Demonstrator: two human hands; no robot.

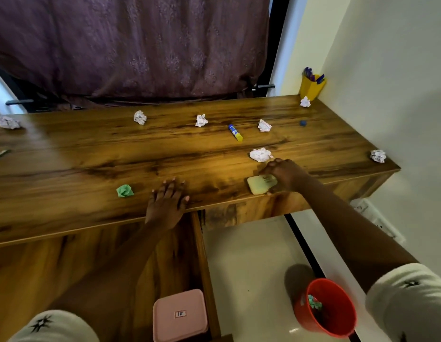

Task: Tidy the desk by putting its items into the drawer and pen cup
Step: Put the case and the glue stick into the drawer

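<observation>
My right hand [284,175] grips a pale yellow pad of sticky notes [259,185] that lies near the front edge of the wooden desk [91,154]. My left hand [168,201] rests flat on the desk's front edge, fingers spread. Below it the drawer [200,255] stands open with a pink lidded box [179,314] inside. A blue and yellow glue stick [235,132] lies further back. The yellow pen cup [311,87], holding pens, stands at the back right corner.
Several white crumpled paper balls, such as one paper ball [261,154] beside my right hand, are scattered over the desk. A green paper ball [124,191] and a small blue ball [303,123] lie there too. A red bin [325,309] sits on the floor. A purple curtain [130,45] hangs behind.
</observation>
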